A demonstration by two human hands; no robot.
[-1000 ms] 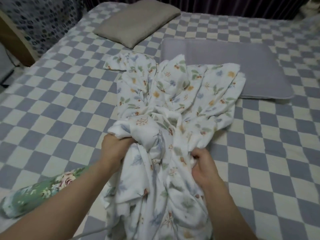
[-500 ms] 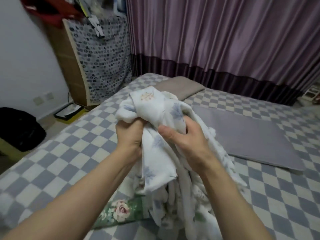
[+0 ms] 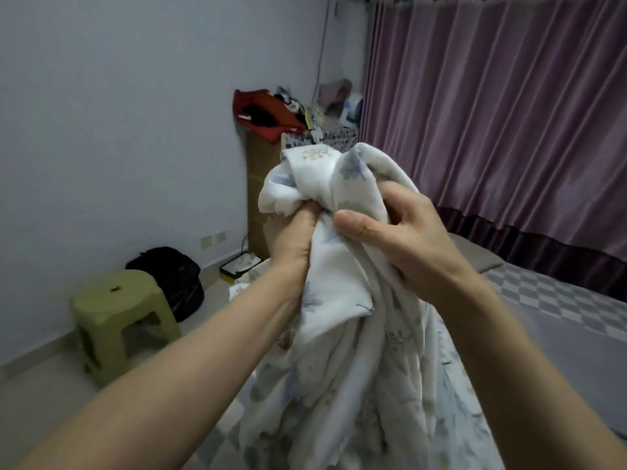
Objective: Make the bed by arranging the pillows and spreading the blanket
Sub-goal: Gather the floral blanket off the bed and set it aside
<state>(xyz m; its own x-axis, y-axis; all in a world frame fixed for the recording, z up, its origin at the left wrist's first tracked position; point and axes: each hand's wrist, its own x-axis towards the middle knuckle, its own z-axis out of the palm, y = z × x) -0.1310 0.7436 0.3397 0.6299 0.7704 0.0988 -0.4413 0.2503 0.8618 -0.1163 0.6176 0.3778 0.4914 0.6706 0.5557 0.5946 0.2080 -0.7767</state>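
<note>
A white floral-print fabric blanket (image 3: 342, 334) is held bunched up at the centre of the frame, its top raised in front of the purple pleated curtain (image 3: 492, 113) and its lower folds hanging down to the bottom edge. The left hand (image 3: 291, 239) is clenched around a wad of the blanket at centre, fingers buried in the cloth. The right hand (image 3: 393, 232) is curled around the blanket just beside it, thumb laid across the front of the fabric and fingers wrapped behind. Both forearms are seen reaching in from the lower corners. A bed covered by a grey-and-white checked sheet (image 3: 543, 293) is seen at right, below the curtain, with the corner of a flat taupe pillow (image 3: 475, 256) lying on it near the curtain's dark hem. At lower left, a light green plastic stool (image 3: 118, 313) is placed on the floor, with a black bag (image 3: 169, 276) just behind it against the pale wall. A tall brown cabinet (image 3: 261, 184) is seen at upper centre, topped with red cloth (image 3: 268, 113) and blurred clutter.
</note>
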